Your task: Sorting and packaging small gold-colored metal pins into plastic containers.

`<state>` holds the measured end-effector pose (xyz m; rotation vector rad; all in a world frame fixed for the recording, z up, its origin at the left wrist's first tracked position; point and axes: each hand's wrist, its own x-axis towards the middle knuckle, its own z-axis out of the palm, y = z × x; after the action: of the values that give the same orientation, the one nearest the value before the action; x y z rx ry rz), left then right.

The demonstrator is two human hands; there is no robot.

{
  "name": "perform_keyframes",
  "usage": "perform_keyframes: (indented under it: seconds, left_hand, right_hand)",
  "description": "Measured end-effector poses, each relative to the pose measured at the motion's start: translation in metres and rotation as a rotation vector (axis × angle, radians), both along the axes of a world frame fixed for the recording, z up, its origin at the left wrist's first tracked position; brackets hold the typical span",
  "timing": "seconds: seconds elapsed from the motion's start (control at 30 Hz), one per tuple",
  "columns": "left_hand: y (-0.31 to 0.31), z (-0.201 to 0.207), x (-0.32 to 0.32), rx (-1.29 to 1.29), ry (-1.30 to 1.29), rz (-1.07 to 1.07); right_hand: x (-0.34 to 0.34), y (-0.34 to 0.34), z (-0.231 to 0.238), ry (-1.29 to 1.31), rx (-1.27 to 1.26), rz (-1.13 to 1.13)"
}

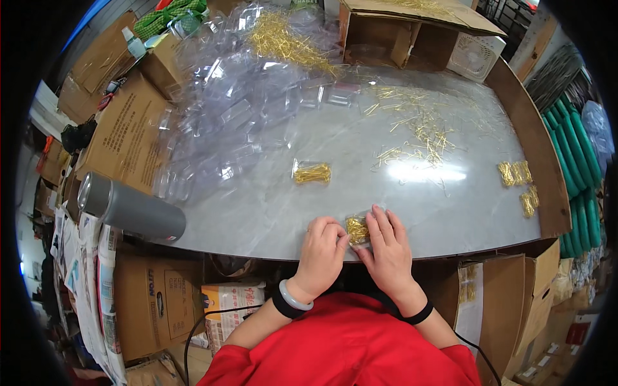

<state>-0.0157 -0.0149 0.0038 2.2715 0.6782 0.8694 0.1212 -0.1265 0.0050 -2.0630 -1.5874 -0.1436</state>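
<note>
A small clear plastic box filled with gold wire hooks (356, 230) lies at the table's near edge between my hands. My left hand (323, 252) is closed, its fingers curled and pinching the box's left side. Against the right side rests my right hand (389, 248), fingers long over the edge and thumb at the near corner, holding it. Farther off to the left sits another clear box of gold hooks (312, 173). Loose gold hooks (425, 132) are scattered across the grey tabletop (257, 219) beyond my right hand.
A heap of clear plastic boxes (225, 116) covers the table's left side, with a pile of gold hooks (283, 42) on top. A grey bottle (138, 209) stands at the left edge. Filled packs (515, 173) lie by the right cardboard wall (537, 145); a white fan (475, 56) stands behind.
</note>
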Motion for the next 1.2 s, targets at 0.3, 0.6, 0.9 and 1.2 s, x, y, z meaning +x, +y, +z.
perform_keyframes:
  seconds: [0.3,0.6,0.9,1.2]
  left_hand:
    - [-0.001,0.016,-0.002,-0.09,0.167,0.137]
    - [0.0,0.017,0.002,-0.238,0.278,0.12]
    - [0.027,0.026,0.007,-0.475,0.351,-0.023]
    - [0.005,0.011,0.017,0.142,0.072,-0.062]
  right_hand:
    - [0.001,0.002,-0.004,-0.009,0.037,0.002]
    - [0.003,-0.001,-0.002,0.008,0.047,0.03]
    - [0.017,-0.007,0.007,0.287,0.078,0.137]
    - [0.036,-0.001,-0.001,0.514,0.251,-0.049]
